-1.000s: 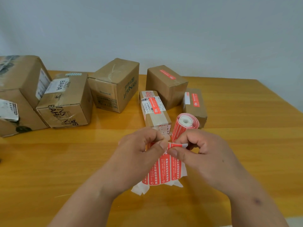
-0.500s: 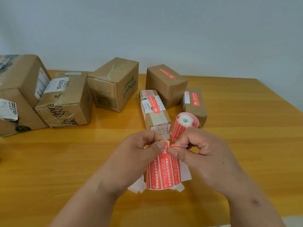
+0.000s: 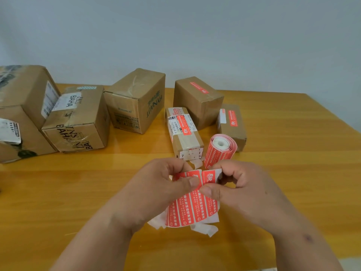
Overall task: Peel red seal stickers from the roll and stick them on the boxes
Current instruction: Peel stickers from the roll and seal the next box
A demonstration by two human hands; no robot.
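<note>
A roll of red seal stickers lies on the wooden table, its loose strip unrolled toward me. My left hand pinches the strip's top left part between thumb and fingers. My right hand pinches the top of the rightmost sticker, whose corner curls up off the white backing. Three boxes behind carry red stickers: a narrow one, a taller one and a small one.
Plain cardboard boxes stand at the left: one printed HYNAUT, one marked BAHA, and a large one at the edge. White backing scraps lie under the strip. The table's right edge slants away.
The strip has been lifted and turned more upright toward me. My right thumb and fingers have curled the top of the rightmost sticker away from the backing. Both hands rose slightly.
</note>
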